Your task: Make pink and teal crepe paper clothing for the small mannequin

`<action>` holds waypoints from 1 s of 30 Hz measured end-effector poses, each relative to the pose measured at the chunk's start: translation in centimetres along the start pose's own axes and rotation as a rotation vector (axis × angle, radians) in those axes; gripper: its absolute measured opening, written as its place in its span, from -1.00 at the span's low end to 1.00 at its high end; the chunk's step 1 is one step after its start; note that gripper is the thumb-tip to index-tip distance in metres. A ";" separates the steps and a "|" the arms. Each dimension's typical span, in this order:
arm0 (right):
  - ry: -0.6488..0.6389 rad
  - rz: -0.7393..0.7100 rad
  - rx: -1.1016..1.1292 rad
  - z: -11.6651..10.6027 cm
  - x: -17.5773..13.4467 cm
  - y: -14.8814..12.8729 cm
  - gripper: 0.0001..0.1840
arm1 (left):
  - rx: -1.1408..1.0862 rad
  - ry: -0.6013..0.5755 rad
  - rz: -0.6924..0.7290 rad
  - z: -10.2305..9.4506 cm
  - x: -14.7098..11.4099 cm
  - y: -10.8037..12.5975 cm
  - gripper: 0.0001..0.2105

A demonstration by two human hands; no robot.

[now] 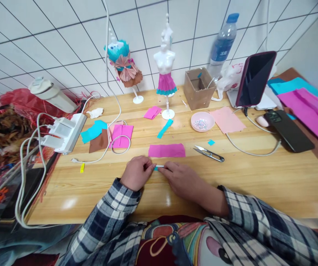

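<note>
Head view: a person works at the near edge of a wooden tabletop [261, 177], the left hand [136, 173] and right hand [181, 181] meeting at its middle. The left grip pinches a small blue piece [156, 169], thumb against forefinger; the right grip pinches the right end of a thin white stick [160, 166], which lies across that piece between the two sets of fingertips. A magenta strip [166, 150] lies just beyond the hands, with thread snips [209, 153] to its right. The step in hand appears to be working the blue piece against the stick; the next move would call for light, even pressure from both grips, since the material looks thin. Writing: the bottle [223, 44] at the far right bears a blue label with white characters, too small to read with certainty; red print on the plastic bag [231, 75] and marks on the yellow tag [82, 167] at left are likewise illegible.
</note>
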State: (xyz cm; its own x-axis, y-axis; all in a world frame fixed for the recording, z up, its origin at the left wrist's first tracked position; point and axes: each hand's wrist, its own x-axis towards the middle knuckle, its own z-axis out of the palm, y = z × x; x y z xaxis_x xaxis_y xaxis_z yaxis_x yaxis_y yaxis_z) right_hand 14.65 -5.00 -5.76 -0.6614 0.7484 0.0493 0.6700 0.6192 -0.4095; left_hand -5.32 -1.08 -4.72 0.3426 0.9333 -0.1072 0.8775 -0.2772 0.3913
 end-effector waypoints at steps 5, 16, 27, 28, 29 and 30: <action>0.008 0.025 0.038 0.0 -0.2 -0.1 -0.70 | -0.019 0.003 0.000 0.0 0.0 -0.1 -0.76; 0.210 0.148 0.414 -0.2 -1.5 0.9 -0.87 | -0.011 0.010 -0.003 -0.1 -0.2 0.2 -0.76; 0.077 0.033 -0.088 0.0 -1.6 1.2 -0.55 | 0.019 0.006 -0.049 -0.4 -0.8 0.5 -0.82; 0.059 0.043 -0.112 0.1 -1.5 1.2 -0.55 | 0.024 0.005 -0.055 -0.4 -0.8 0.5 -0.82; 0.046 0.051 -0.124 0.1 -1.5 1.2 -0.55 | 0.030 0.006 -0.060 -0.4 -0.9 0.6 -0.82; 0.038 0.058 -0.125 0.1 -1.5 1.2 -0.55 | 0.039 0.010 -0.068 -0.4 -0.9 0.6 -0.81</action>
State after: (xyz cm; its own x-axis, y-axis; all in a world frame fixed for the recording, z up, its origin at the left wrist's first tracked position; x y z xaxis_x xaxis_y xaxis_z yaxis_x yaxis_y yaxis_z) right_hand 16.39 -5.44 -6.46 -0.6091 0.7905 0.0642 0.7448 0.5979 -0.2963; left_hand -5.22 -2.00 -4.03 0.2788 0.9524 -0.1233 0.9112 -0.2218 0.3472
